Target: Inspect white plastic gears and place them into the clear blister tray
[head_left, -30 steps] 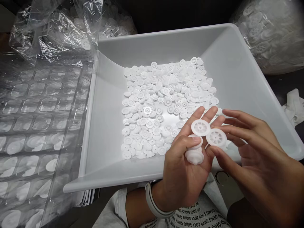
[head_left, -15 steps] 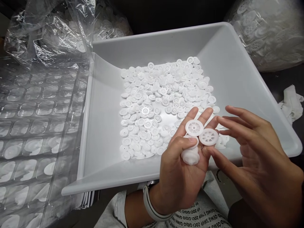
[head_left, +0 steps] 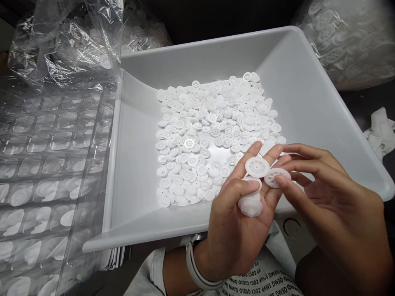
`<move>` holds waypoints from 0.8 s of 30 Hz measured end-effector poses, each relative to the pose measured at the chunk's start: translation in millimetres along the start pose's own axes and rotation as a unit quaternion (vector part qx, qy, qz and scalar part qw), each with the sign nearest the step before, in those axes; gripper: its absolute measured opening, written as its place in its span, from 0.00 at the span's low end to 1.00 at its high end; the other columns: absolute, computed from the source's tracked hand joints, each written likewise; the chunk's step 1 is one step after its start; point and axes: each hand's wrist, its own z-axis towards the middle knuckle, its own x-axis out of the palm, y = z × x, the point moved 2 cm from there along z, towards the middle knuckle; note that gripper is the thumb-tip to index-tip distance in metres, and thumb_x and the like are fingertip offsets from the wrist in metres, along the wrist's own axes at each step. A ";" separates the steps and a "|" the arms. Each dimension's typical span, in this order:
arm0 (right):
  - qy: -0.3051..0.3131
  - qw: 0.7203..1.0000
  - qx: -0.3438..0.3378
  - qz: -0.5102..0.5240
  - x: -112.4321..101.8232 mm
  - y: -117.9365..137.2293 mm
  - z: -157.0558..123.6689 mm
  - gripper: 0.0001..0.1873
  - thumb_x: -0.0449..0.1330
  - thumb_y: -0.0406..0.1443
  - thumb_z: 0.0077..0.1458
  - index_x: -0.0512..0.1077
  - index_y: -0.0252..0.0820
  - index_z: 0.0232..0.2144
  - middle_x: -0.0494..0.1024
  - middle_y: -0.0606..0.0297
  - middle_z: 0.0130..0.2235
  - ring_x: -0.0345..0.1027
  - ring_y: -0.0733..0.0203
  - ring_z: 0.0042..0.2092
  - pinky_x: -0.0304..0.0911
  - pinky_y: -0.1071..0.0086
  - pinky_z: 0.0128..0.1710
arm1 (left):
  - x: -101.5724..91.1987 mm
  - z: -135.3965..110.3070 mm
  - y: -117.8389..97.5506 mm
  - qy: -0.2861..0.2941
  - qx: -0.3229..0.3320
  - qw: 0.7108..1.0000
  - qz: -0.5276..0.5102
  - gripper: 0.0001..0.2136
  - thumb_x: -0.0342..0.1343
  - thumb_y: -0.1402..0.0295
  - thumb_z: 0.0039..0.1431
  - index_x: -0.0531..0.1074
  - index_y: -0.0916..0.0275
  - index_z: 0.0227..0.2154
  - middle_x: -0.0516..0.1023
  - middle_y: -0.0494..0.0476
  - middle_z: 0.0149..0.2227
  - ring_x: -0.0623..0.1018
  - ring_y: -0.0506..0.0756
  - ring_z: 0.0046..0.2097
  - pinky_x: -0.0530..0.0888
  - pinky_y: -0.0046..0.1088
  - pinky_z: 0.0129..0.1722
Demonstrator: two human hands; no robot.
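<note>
My left hand (head_left: 237, 228) is palm up over the front of the grey tray, with its thumb pressed on several white plastic gears (head_left: 250, 205) in the palm. One spoked gear (head_left: 257, 167) lies across its fingers. At the right edge of that palm, my right hand (head_left: 336, 201) has thumb and fingers closed on another spoked gear (head_left: 271, 178), which still overlaps the left fingers. Beneath and beyond both hands, many similar gears (head_left: 185, 172) cover the floor of the grey tray (head_left: 135, 135).
To the left, clear blister trays (head_left: 46, 142) hold white pieces in their nearer pockets. Clear plastic bags of white gears stand at the back left (head_left: 138, 35) and back right (head_left: 352, 45). A crumpled white cloth or paper (head_left: 381, 129) lies beyond the tray's right side.
My right hand has moved in to the left, and its thumb now rests on the right-hand gear. The gears in my left hand have tilted and shifted slightly right.
</note>
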 end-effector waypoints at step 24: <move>0.014 1.000 -0.014 0.019 1.1 -4.8 1.1 0.20 0.67 0.38 0.50 0.72 0.50 0.48 0.68 0.63 0.54 0.66 0.55 0.53 0.68 0.61 0.50 | 1.4 2.6 -2.2 -0.018 0.001 1.000 -0.015 0.28 0.45 0.78 0.56 0.55 0.65 0.62 0.74 0.58 0.55 0.68 0.53 0.60 0.65 0.31 0.62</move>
